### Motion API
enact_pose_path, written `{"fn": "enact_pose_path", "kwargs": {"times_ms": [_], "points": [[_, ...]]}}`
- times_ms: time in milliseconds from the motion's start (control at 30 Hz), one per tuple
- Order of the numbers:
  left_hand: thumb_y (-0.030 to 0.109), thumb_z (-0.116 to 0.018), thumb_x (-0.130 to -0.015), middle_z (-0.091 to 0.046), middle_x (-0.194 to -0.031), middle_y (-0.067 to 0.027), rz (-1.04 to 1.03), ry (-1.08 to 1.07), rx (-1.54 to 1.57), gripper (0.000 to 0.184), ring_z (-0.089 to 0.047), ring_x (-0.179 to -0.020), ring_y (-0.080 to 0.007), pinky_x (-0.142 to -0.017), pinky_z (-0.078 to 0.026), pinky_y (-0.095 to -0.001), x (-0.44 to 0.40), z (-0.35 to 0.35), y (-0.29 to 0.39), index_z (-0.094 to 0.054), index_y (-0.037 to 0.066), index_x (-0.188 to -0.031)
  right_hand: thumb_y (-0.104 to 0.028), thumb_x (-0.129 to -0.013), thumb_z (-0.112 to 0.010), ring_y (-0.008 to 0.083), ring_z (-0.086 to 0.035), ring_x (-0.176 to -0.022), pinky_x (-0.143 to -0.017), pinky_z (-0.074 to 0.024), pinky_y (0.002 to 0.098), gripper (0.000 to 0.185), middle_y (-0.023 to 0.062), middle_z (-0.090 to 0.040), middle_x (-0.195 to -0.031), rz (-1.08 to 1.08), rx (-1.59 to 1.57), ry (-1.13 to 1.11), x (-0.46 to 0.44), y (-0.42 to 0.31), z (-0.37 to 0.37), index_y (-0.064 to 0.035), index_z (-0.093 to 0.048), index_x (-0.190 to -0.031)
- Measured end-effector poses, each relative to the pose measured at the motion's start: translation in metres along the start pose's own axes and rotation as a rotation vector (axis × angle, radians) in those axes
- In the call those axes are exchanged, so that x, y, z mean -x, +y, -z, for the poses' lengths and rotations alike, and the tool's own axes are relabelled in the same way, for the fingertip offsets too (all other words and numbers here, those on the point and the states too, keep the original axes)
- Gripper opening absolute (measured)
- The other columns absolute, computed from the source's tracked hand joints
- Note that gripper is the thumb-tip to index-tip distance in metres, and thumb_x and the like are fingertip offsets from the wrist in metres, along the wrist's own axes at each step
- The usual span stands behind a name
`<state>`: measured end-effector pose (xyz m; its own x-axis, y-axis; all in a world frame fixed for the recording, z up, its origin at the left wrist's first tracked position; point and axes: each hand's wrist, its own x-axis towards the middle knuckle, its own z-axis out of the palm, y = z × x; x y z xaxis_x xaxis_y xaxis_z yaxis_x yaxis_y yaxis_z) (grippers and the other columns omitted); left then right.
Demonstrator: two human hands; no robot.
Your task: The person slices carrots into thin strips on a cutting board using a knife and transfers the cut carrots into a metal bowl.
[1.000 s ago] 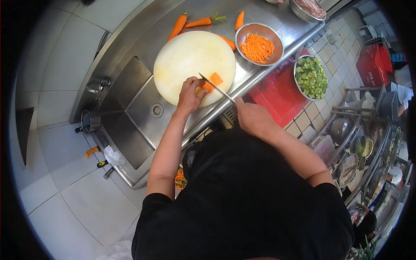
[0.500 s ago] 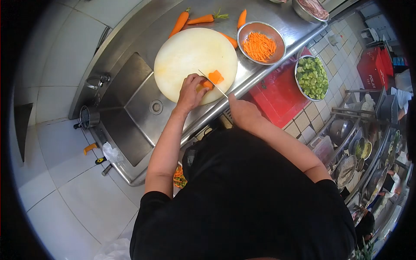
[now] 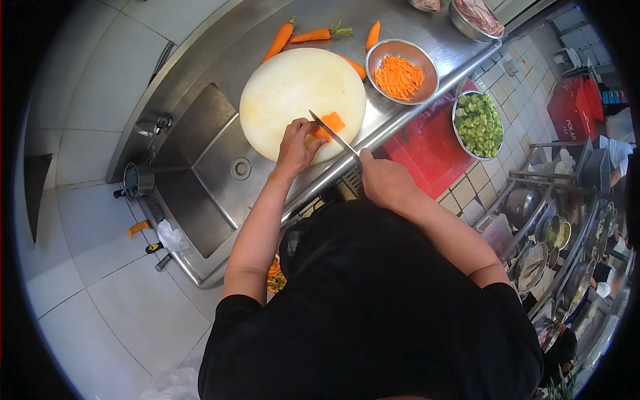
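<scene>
My right hand [image 3: 385, 179] is closed round the handle of a knife [image 3: 339, 140], whose blade reaches up and left over the round white cutting board [image 3: 287, 87]. Fingers bent, my left hand [image 3: 297, 145] grips a piece of carrot [image 3: 323, 134] at the board's lower edge, beside the blade. Orange carrot slices [image 3: 333, 121] lie on the board just past the knife. The fingertips of my left hand partly hide the piece they hold.
A metal bowl of carrot strips [image 3: 399, 77] stands right of the board. Whole carrots [image 3: 279, 40] lie behind it. The sink [image 3: 207, 173] is at left. A bowl of green pieces [image 3: 478, 125] sits beyond the counter edge [image 3: 427, 91], near a red surface [image 3: 433, 150].
My right hand with the knife moved left and back slightly, then forward and right again. My left hand stays at the carrot piece. The view has shifted a little.
</scene>
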<state>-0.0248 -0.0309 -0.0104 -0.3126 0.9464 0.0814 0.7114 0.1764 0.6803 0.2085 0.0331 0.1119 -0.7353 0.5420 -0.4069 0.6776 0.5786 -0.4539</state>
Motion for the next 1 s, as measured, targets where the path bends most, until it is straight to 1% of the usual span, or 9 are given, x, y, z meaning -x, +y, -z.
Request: {"fn": "enact_pose_path", "kwargs": {"times_ms": [67, 133, 267, 333, 467, 567, 767, 933, 1000], "points": [[0.018, -0.081, -0.082, -0.060, -0.119, -0.0143, 0.010, 0.010, -0.002, 0.041, -0.058, -0.114, -0.0324, -0.100, -0.047, -0.0395, 0.001, -0.002, -0.003, -0.064, 0.001, -0.116, -0.008, -0.095, -0.043, 0.0466, -0.067, -0.086, -0.076, -0.0505, 0.0587, 0.020, 0.0284, -0.067, -0.086, -0.012, -0.009, -0.020, -0.001, -0.003, 0.002, 0.0036, -0.045, -0.111], [0.019, -0.081, -0.082, -0.060, -0.120, -0.0139, -0.003, 0.019, -0.003, 0.041, -0.058, -0.114, -0.0324, -0.101, -0.047, -0.0393, 0.002, -0.002, -0.003, -0.064, 0.001, -0.116, -0.006, -0.094, -0.044, 0.0459, -0.067, -0.089, -0.077, -0.0517, 0.0572, 0.021, 0.0284, -0.068, -0.088, -0.041, 0.016, -0.080, -0.004, -0.006, 0.004, 0.0037, -0.045, -0.112], [0.018, -0.081, -0.082, -0.059, -0.120, -0.0139, 0.021, 0.040, -0.017, 0.040, -0.058, -0.114, -0.0324, -0.100, -0.047, -0.0392, 0.003, -0.002, 0.001, -0.064, 0.002, -0.115, -0.004, -0.093, -0.045, 0.0456, -0.068, -0.090, -0.079, -0.0524, 0.0560, 0.022, 0.0289, -0.068, -0.090, -0.020, 0.011, -0.076, -0.012, -0.006, -0.007, 0.0038, -0.045, -0.113], [0.017, -0.080, -0.082, -0.059, -0.120, -0.0136, 0.028, 0.002, -0.013, 0.039, -0.058, -0.114, -0.0324, -0.099, -0.048, -0.0397, 0.002, 0.003, 0.006, -0.064, 0.003, -0.114, -0.003, -0.093, -0.044, 0.0456, -0.068, -0.091, -0.079, -0.0524, 0.0558, 0.022, 0.0297, -0.068, -0.091, -0.039, -0.007, -0.084, -0.026, 0.000, -0.019, 0.0036, -0.046, -0.114], [0.016, -0.079, -0.083, -0.059, -0.119, -0.0134, -0.024, 0.004, 0.028, 0.037, -0.058, -0.113, -0.0326, -0.097, -0.048, -0.0401, 0.002, 0.004, 0.001, -0.063, 0.003, -0.114, -0.004, -0.093, -0.046, 0.0442, -0.070, -0.088, -0.077, -0.0547, 0.0551, 0.019, 0.0278, -0.069, -0.087, 0.006, 0.019, 0.015, -0.042, 0.012, -0.030, 0.0034, -0.046, -0.110], [0.014, -0.078, -0.083, -0.060, -0.118, -0.0129, -0.035, 0.003, 0.041, 0.036, -0.058, -0.112, -0.0323, -0.097, -0.048, -0.0400, 0.000, 0.004, 0.003, -0.063, 0.004, -0.115, -0.004, -0.093, -0.047, 0.0447, -0.069, -0.088, -0.077, -0.0540, 0.0560, 0.021, 0.0286, -0.069, -0.086, 0.007, 0.020, 0.017, -0.040, 0.018, -0.019, 0.0038, -0.046, -0.112], [0.013, -0.079, -0.083, -0.060, -0.118, -0.0130, -0.010, -0.005, 0.058, 0.036, -0.059, -0.113, -0.0314, -0.098, -0.049, -0.0393, 0.003, 0.005, 0.006, -0.063, 0.004, -0.114, -0.005, -0.091, -0.049, 0.0444, -0.069, -0.087, -0.077, -0.0540, 0.0556, 0.026, 0.0283, -0.069, -0.087, -0.037, -0.004, 0.019, -0.005, -0.001, 0.004, 0.0049, -0.045, -0.115], [0.014, -0.080, -0.082, -0.060, -0.119, -0.0135, -0.013, -0.002, 0.034, 0.040, -0.059, -0.113, -0.0313, -0.098, -0.049, -0.0391, 0.002, 0.005, 0.005, -0.063, 0.002, -0.117, -0.006, -0.091, -0.050, 0.0442, -0.069, -0.087, -0.077, -0.0542, 0.0555, 0.027, 0.0278, -0.069, -0.088, -0.050, 0.040, -0.046, 0.000, -0.007, 0.005, 0.0047, -0.045, -0.115], [0.013, -0.080, -0.081, -0.060, -0.119, -0.0134, -0.003, -0.003, 0.038, 0.041, -0.059, -0.114, -0.0313, -0.098, -0.049, -0.0390, 0.001, 0.005, 0.005, -0.063, 0.002, -0.117, -0.007, -0.093, -0.046, 0.0459, -0.068, -0.088, -0.078, -0.0528, 0.0566, 0.024, 0.0293, -0.068, -0.088, -0.063, 0.032, -0.060, -0.001, -0.010, 0.006, 0.0045, -0.045, -0.115]]}}
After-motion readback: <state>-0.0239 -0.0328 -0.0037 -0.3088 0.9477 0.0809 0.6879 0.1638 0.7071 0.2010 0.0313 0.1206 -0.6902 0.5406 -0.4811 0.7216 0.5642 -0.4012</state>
